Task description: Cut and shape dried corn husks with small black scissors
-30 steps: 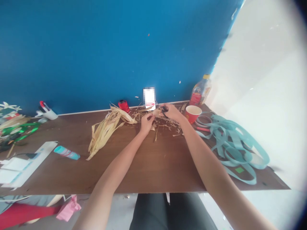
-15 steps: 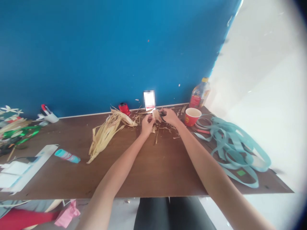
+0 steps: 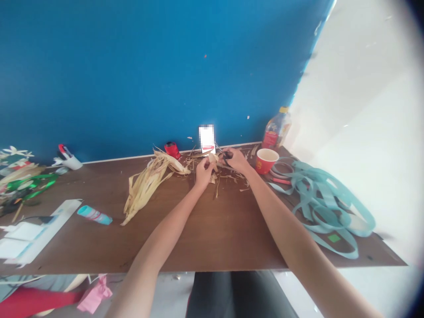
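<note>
My left hand (image 3: 202, 171) is closed on a small piece of dried corn husk (image 3: 212, 158) at the far middle of the brown table (image 3: 205, 229). My right hand (image 3: 236, 160) is closed on dark-handled scissors (image 3: 224, 155) right beside that piece. Both hands almost touch. Husk scraps (image 3: 228, 177) lie scattered under and around them. A bundle of long dried husks (image 3: 145, 183) lies to the left of my left hand.
A red paper cup (image 3: 265, 160) and a plastic bottle (image 3: 275, 129) stand at the right. Teal ribbon loops (image 3: 327, 207) cover the right side. A teal tube (image 3: 94, 215), white papers (image 3: 29, 229), green foil (image 3: 28, 183) and a red object (image 3: 172, 149) lie left and back.
Both hands have stayed together at the far middle of the table, shifting only slightly on the husk piece. The view has dropped a little.
</note>
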{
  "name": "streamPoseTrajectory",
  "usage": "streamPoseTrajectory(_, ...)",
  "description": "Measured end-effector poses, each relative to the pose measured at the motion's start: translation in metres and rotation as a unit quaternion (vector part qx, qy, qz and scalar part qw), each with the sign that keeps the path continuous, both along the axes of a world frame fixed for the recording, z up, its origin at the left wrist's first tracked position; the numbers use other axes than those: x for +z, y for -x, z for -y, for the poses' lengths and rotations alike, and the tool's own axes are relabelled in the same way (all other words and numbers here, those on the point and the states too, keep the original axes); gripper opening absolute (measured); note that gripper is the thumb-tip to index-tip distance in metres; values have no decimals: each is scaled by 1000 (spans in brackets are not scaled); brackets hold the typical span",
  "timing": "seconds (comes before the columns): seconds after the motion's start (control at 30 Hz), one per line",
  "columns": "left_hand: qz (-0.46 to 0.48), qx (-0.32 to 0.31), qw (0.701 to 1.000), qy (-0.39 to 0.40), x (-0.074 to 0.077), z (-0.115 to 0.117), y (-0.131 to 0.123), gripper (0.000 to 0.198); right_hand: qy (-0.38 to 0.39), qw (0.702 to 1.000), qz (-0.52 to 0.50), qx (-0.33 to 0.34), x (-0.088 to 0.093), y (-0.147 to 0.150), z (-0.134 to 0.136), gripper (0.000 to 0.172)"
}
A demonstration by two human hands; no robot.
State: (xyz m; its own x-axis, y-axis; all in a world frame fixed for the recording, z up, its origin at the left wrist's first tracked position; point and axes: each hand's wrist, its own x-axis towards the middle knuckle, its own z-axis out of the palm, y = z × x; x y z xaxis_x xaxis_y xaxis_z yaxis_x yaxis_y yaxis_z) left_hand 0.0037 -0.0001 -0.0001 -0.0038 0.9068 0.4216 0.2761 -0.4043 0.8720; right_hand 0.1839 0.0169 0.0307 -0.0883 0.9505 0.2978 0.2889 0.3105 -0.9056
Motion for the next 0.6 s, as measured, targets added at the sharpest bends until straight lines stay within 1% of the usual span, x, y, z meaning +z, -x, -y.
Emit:
streamPoseTrajectory(0.13,-2,-1,1000,-2,-1,-1,0,24,-19,1000,17,18,2,2,2,49)
streamPoseTrajectory(0.27,8,-8,1000,9,-1,-2,0,28,-41,998,41,-7,0,3,0,43)
streamPoseTrajectory(0.37,31,-12,999,14,0,-2,-2,32,-25,999,24,-14,-2,4,-3,44)
streamPoseTrajectory(0.47,46,-31,998,29,0,-3,-3,37,-16,1000,8,-5,-2,3,-3,47)
streamPoseTrajectory(0.6,66,-63,994,58,-1,-4,-5,39,-19,1000,17,-3,1,3,-1,46)
